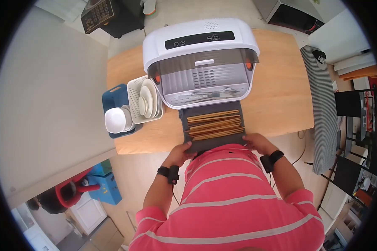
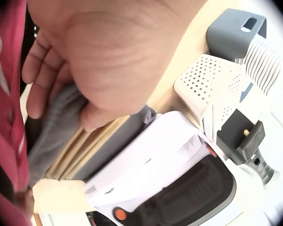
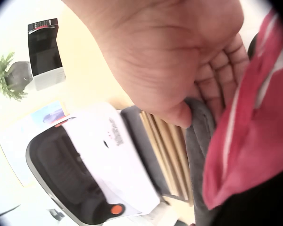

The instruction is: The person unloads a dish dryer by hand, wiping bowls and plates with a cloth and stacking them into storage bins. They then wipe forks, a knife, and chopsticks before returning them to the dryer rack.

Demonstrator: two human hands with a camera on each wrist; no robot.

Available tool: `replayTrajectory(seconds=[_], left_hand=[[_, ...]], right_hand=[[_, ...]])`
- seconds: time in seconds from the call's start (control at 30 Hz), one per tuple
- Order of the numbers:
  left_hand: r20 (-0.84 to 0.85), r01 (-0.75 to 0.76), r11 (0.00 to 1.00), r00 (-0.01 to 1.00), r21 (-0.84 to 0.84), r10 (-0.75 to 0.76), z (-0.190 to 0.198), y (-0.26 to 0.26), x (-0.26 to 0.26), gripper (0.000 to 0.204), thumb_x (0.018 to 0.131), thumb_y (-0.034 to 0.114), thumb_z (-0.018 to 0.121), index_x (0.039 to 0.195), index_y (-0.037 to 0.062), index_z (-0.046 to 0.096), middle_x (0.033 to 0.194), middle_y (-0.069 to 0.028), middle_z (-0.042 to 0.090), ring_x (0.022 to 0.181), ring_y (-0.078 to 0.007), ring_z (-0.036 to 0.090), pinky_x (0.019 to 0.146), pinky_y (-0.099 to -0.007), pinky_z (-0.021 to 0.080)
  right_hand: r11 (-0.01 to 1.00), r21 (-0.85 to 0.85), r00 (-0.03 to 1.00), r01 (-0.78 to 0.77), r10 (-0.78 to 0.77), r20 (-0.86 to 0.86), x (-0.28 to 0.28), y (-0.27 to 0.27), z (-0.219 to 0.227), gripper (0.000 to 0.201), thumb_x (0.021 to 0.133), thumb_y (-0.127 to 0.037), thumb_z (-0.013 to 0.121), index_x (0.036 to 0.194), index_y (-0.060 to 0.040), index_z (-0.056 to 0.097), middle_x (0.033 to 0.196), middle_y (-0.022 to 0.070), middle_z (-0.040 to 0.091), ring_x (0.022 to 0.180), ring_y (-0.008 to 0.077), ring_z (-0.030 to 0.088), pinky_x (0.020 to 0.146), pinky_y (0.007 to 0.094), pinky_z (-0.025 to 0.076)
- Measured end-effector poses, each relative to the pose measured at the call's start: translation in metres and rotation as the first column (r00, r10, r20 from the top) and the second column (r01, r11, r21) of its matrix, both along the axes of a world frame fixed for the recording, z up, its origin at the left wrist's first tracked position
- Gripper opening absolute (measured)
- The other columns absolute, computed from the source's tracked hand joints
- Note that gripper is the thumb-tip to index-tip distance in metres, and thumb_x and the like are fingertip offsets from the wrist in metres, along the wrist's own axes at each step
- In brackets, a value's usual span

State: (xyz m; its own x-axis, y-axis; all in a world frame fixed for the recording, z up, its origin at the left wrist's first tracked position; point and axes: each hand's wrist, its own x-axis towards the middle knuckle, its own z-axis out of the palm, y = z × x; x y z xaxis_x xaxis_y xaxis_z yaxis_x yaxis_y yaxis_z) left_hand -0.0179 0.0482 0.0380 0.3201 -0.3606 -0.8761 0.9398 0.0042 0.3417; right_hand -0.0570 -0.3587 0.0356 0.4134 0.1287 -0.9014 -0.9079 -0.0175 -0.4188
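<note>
A dark grey cloth [image 1: 209, 109] lies at the table's front edge, with several wooden chopsticks [image 1: 215, 124] spread sideways on it. My left hand [image 1: 179, 154] pinches the cloth's near left corner between thumb and fingers. At the near right corner my right hand [image 1: 259, 143] grips it the same way. In the left wrist view the cloth's edge [image 2: 61, 122] runs up between thumb and curled fingers. The right wrist view shows the cloth's edge [image 3: 200, 122] folded under the thumb, close to the chopsticks [image 3: 167, 150].
Just beyond the cloth stands a white cabinet [image 1: 201, 31] with a tinted lid raised and cutlery [image 1: 209, 95] inside. Left of it are a white basket [image 1: 134, 90] of plates and a blue basket [image 1: 109, 100] with white bowls [image 1: 117, 120]. A striped cover [image 1: 318, 108] hangs at right.
</note>
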Motion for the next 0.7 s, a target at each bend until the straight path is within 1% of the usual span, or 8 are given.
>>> replayTrajectory(seconds=[0.07,0.13,0.2,0.23,0.27,0.3,0.5,0.7], left_hand=[[-0.022,-0.383,0.873,0.919,-0.303,0.395,0.006,-0.006,0.015,0.037,0.105,0.029,0.057,0.131,0.0032,0.060,0.123,-0.0168,0.071,0.105,-0.0259,0.071,0.096,-0.0408,0.053],[0.162,-0.365,0.888,0.894,-0.279,0.419,0.015,-0.026,0.026,0.038,0.104,0.029,0.057,0.132,0.0027,0.060,0.127,-0.0178,0.069,0.110,-0.0295,0.069,0.099,-0.0434,0.052],[0.340,-0.358,0.899,0.837,-0.253,0.429,0.015,-0.044,0.033,0.040,0.103,0.028,0.057,0.133,0.0022,0.060,0.130,-0.0187,0.068,0.116,-0.0331,0.068,0.102,-0.0461,0.051],[0.819,0.016,0.982,0.550,0.190,-0.167,0.012,-0.050,0.035,0.044,0.102,0.029,0.058,0.137,0.0024,0.057,0.137,-0.0189,0.064,0.124,-0.0357,0.062,0.107,-0.0486,0.047],[0.710,0.076,0.707,-0.055,0.704,-0.702,0.011,-0.058,0.035,0.048,0.100,0.029,0.058,0.141,0.0025,0.054,0.143,-0.0190,0.060,0.132,-0.0383,0.057,0.112,-0.0512,0.042],[0.629,0.097,0.622,-0.118,0.777,-0.768,0.011,-0.068,0.032,0.056,0.095,0.029,0.063,0.144,0.0048,0.053,0.153,-0.0180,0.050,0.145,-0.0384,0.042,0.121,-0.0531,0.031],[0.433,-0.041,0.437,-0.085,0.898,-0.897,-0.021,-0.096,0.052,0.069,0.097,0.047,0.059,0.152,0.0068,0.047,0.165,-0.0174,0.034,0.153,-0.0363,0.029,0.125,-0.0540,0.021],[0.387,-0.067,0.394,-0.092,0.917,-0.917,-0.031,-0.101,0.072,0.070,0.097,0.049,0.058,0.154,0.0091,0.045,0.162,-0.0177,0.037,0.152,-0.0353,0.030,0.125,-0.0541,0.020]], right_hand=[[0.984,0.092,0.988,0.153,-0.151,-0.029,0.025,0.001,0.005,0.034,0.103,-0.034,0.059,0.118,-0.0043,0.065,0.100,0.0109,0.070,0.091,0.0219,0.068,0.083,0.0366,0.055],[0.832,0.299,0.866,0.467,-0.499,0.039,0.046,0.004,0.008,0.033,0.103,-0.035,0.059,0.120,-0.0068,0.064,0.104,0.0101,0.071,0.093,0.0231,0.068,0.087,0.0372,0.055],[0.834,0.321,0.872,0.449,-0.488,0.046,0.056,0.012,0.007,0.033,0.103,-0.035,0.059,0.121,-0.0076,0.062,0.111,0.0103,0.071,0.096,0.0231,0.068,0.089,0.0385,0.055],[0.877,0.323,0.922,0.356,-0.386,0.031,0.059,0.021,0.008,0.033,0.104,-0.034,0.059,0.122,-0.0070,0.062,0.113,0.0108,0.070,0.098,0.0237,0.068,0.090,0.0392,0.055],[0.910,0.326,0.961,0.257,-0.277,0.016,0.062,0.029,0.008,0.033,0.104,-0.033,0.058,0.123,-0.0065,0.061,0.116,0.0113,0.070,0.100,0.0242,0.068,0.090,0.0399,0.055],[0.912,0.351,0.972,0.211,-0.235,0.026,0.065,0.034,0.005,0.033,0.105,-0.030,0.057,0.127,-0.0061,0.060,0.120,0.0124,0.069,0.104,0.0263,0.068,0.093,0.0414,0.055],[0.800,0.460,0.916,0.385,-0.392,-0.084,0.101,0.038,-0.026,0.037,0.106,-0.027,0.055,0.136,-0.0062,0.055,0.126,0.0145,0.068,0.115,0.0291,0.067,0.096,0.0432,0.054],[0.829,0.415,0.924,0.376,-0.371,-0.094,0.121,0.038,-0.028,0.041,0.106,-0.030,0.055,0.138,-0.0052,0.054,0.129,0.0155,0.068,0.119,0.0298,0.066,0.098,0.0438,0.054]])
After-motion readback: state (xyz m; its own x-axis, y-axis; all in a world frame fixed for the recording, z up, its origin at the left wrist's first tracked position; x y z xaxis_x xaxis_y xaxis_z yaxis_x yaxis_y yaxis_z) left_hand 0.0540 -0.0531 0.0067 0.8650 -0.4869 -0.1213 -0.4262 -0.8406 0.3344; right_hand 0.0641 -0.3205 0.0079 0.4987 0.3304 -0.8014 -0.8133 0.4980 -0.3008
